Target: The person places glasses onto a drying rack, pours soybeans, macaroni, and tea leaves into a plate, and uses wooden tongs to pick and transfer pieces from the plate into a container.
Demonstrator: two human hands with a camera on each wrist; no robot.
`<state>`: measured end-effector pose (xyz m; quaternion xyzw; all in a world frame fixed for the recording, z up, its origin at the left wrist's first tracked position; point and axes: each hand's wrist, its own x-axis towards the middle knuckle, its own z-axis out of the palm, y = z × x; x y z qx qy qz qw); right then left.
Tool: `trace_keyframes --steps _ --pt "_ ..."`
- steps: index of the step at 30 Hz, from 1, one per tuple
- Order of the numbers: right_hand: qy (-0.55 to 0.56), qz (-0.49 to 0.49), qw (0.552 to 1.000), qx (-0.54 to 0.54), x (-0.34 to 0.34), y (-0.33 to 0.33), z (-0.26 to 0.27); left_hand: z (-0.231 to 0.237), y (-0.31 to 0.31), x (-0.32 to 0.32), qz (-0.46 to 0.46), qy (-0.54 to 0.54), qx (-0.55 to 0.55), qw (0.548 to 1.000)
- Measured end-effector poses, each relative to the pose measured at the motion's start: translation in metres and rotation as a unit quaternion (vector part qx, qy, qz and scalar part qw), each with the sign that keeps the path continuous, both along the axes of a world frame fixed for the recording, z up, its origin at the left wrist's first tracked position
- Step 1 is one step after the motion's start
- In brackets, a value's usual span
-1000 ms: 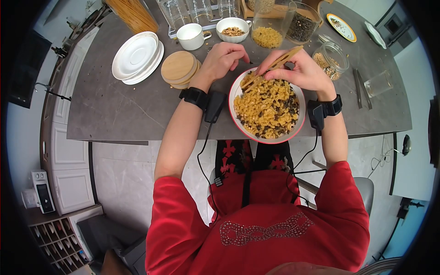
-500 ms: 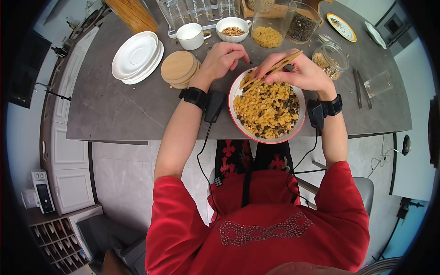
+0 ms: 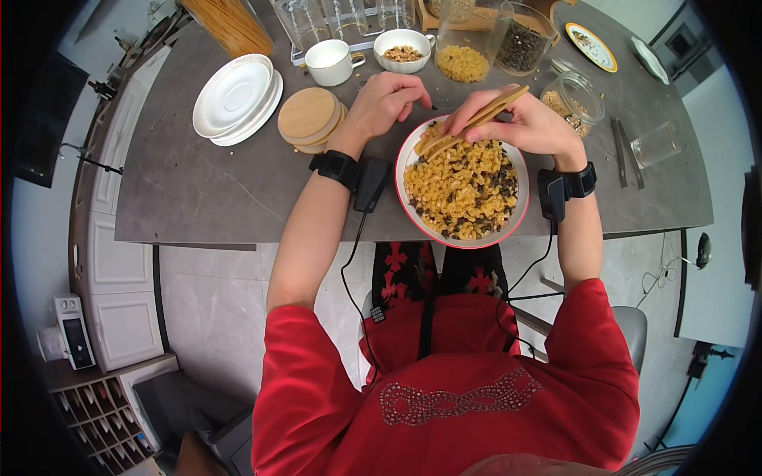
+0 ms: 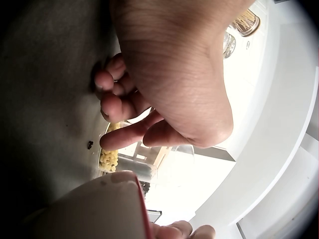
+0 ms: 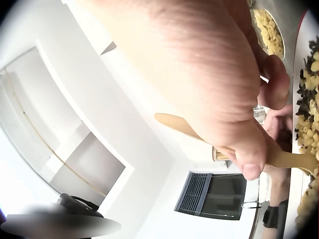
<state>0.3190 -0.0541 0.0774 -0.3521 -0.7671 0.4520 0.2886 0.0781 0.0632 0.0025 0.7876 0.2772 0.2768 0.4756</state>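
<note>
My right hand [image 3: 524,123] holds wooden tongs [image 3: 496,107] between thumb and fingers. Their tips dip into the mix at the upper left of a white, red-rimmed bowl [image 3: 402,186]. Small yellow pasta [image 3: 452,178] fills the bowl, mixed with dark bits [image 3: 502,186] and paler pieces. In the right wrist view, one tong arm [image 5: 289,160] runs down into the food. Left of the bowl, my left hand [image 3: 382,107] rests by the tabletop with loosely curled fingers and holds nothing. The left wrist view shows those fingers [image 4: 127,134] near the bowl's outer wall [image 4: 99,209].
Behind the hands stand a white cup [image 3: 329,65], a bowl of nuts [image 3: 403,55], a pasta jar [image 3: 464,63] and a dark-filled jar [image 3: 522,47]. Wooden coasters [image 3: 308,115] and stacked plates [image 3: 234,95] lie left. Right are an open jar [image 3: 570,103], metal tongs [image 3: 621,155] and a glass [image 3: 657,145].
The wooden tongs have shifted and tilted slightly in my right hand, their tips staying in the upper left of the bowl. The left hand has not moved.
</note>
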Motion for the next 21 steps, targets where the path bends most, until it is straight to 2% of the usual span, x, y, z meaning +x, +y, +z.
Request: trace_keyframes --steps 2,5,8,10,14,16,21 --pt "0.013 -0.001 1.000 -0.021 0.000 0.001 -0.001 0.001 0.000 0.000 0.000 0.000 -0.003 1.000" --pt "0.027 0.037 0.999 0.009 -0.002 0.004 -0.007 0.000 0.002 0.000 0.005 -0.006 -0.018 1.000" --pt "0.028 0.027 0.999 0.022 -0.005 0.003 -0.008 -0.001 0.000 0.000 -0.005 -0.016 -0.004 1.000" --pt "-0.022 -0.014 0.999 0.031 -0.005 0.002 -0.004 0.001 -0.001 0.000 -0.003 -0.010 -0.002 1.000" --pt "-0.031 -0.022 0.997 0.061 -0.008 0.006 -0.012 0.000 0.001 0.000 -0.007 -0.010 -0.002 1.000" --pt "-0.005 -0.013 0.992 0.124 -0.010 0.008 -0.015 0.001 0.001 0.000 0.007 -0.005 -0.015 1.000" --pt "-0.036 -0.036 0.990 0.135 -0.011 0.005 -0.009 0.000 0.001 0.000 0.003 -0.010 -0.018 1.000"
